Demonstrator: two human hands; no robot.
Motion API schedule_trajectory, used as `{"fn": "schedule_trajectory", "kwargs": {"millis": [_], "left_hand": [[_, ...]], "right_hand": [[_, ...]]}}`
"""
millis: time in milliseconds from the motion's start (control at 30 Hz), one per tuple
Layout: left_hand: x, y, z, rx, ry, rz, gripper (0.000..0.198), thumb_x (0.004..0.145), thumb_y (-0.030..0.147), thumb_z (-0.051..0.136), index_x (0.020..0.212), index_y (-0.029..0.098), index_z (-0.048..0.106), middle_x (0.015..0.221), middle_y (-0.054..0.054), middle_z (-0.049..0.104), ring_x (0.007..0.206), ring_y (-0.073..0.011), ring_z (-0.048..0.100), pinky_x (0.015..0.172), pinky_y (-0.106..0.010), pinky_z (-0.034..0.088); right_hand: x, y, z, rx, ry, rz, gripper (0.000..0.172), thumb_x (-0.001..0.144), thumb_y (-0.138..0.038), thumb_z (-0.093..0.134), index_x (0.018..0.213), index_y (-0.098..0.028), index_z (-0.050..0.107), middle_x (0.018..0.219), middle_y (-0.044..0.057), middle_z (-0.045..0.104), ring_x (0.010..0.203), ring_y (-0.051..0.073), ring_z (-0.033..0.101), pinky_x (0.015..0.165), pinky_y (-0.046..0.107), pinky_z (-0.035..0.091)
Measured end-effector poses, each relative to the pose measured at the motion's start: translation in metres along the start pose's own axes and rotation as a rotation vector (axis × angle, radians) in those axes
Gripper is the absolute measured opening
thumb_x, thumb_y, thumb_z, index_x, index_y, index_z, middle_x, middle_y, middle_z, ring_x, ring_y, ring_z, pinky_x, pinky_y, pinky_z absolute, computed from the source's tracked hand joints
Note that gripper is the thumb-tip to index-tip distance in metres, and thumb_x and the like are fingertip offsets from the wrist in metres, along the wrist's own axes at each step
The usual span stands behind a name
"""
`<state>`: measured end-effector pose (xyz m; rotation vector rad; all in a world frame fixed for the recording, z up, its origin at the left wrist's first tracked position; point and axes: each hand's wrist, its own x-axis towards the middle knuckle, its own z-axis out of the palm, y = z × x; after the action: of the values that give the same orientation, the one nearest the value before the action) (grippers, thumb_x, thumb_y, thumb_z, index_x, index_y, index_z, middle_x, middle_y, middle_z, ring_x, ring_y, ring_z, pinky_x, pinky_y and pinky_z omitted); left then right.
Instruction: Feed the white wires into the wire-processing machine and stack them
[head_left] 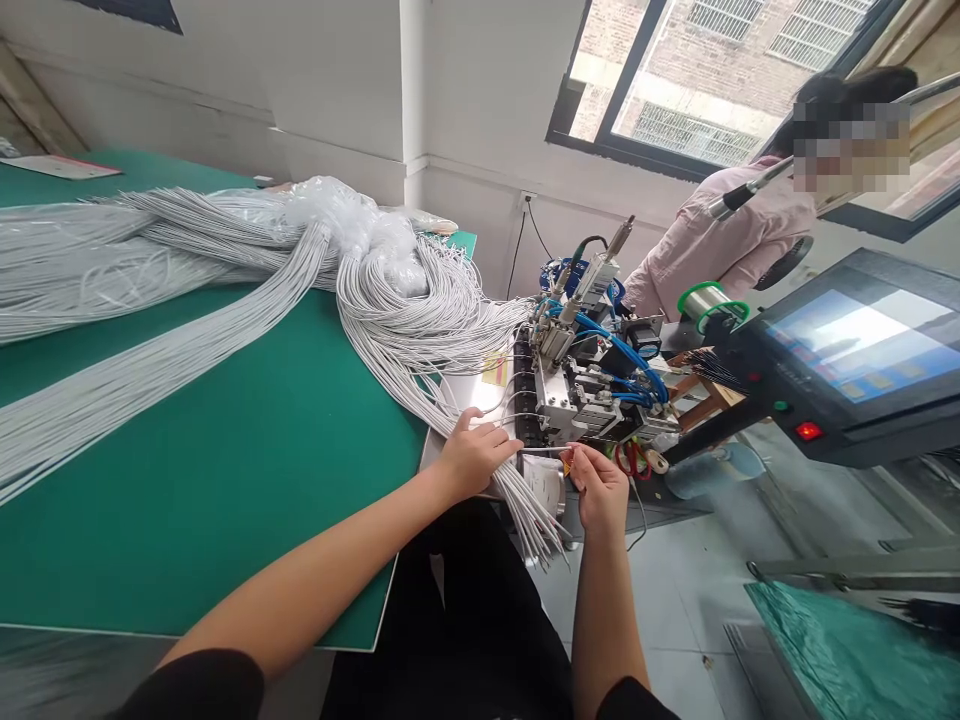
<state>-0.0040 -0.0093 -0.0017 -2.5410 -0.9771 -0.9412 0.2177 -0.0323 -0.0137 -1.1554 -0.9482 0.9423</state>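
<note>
A thin white cable (545, 449) stretches between my two hands at the near end of a benchtop wire-processing machine (574, 370). My right hand (602, 492) pinches the cable's end between thumb and fingertips. My left hand (478, 458) is closed on the same cable farther left, resting over a bundle of white cables (420, 395). The cut ends of that bundle (534, 515) hang past the table edge below my left hand. Several single cables lie across the machine's black feed strip (527, 390), just beyond my hands.
A green-topped table (300, 430) carries more bundled cables in clear plastic (330, 215). At the right stand a touchscreen panel (870, 345) and a green-rimmed solder wire spool (712, 305). Red-handled scissors (634, 460) lie near my right hand. A person in pink (739, 220) sits behind the machine.
</note>
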Motion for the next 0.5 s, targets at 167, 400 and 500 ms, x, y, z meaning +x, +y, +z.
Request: {"fn": "schedule_trajectory", "kwargs": {"millis": [167, 400, 500], "left_hand": [[0.0004, 0.0007, -0.0005, -0.001, -0.003, -0.026, 0.037, 0.077, 0.0, 0.042, 0.098, 0.021, 0.064, 0.075, 0.0, 0.065, 0.069, -0.0134, 0.057, 0.094, -0.04, 0.026], [-0.0008, 0.0003, 0.0005, 0.017, -0.014, -0.02, 0.036, 0.077, 0.0, 0.042, 0.097, 0.021, 0.064, 0.071, 0.001, 0.062, 0.068, -0.0131, 0.056, 0.094, -0.04, 0.026], [-0.0009, 0.0006, 0.001, 0.036, -0.033, -0.036, 0.036, 0.079, 0.002, 0.042, 0.098, 0.022, 0.065, 0.072, 0.0, 0.062, 0.07, -0.0137, 0.056, 0.094, -0.04, 0.027]], "right_hand": [[-0.0016, 0.0005, -0.0009, -0.035, 0.009, -0.009, 0.035, 0.066, -0.044, 0.077, 0.086, -0.015, 0.075, 0.071, 0.007, 0.07, 0.047, 0.01, 0.049, 0.042, 0.022, 0.033], [-0.0027, -0.0027, 0.0025, -0.137, 0.008, -0.045, 0.035, 0.072, -0.045, 0.073, 0.088, -0.014, 0.074, 0.071, 0.007, 0.07, 0.046, 0.009, 0.043, 0.041, 0.022, 0.031], [0.0013, -0.0033, 0.001, -0.113, -0.074, -0.005, 0.034, 0.074, -0.045, 0.07, 0.088, -0.014, 0.073, 0.071, 0.006, 0.069, 0.043, 0.007, 0.038, 0.04, 0.022, 0.028]]}}
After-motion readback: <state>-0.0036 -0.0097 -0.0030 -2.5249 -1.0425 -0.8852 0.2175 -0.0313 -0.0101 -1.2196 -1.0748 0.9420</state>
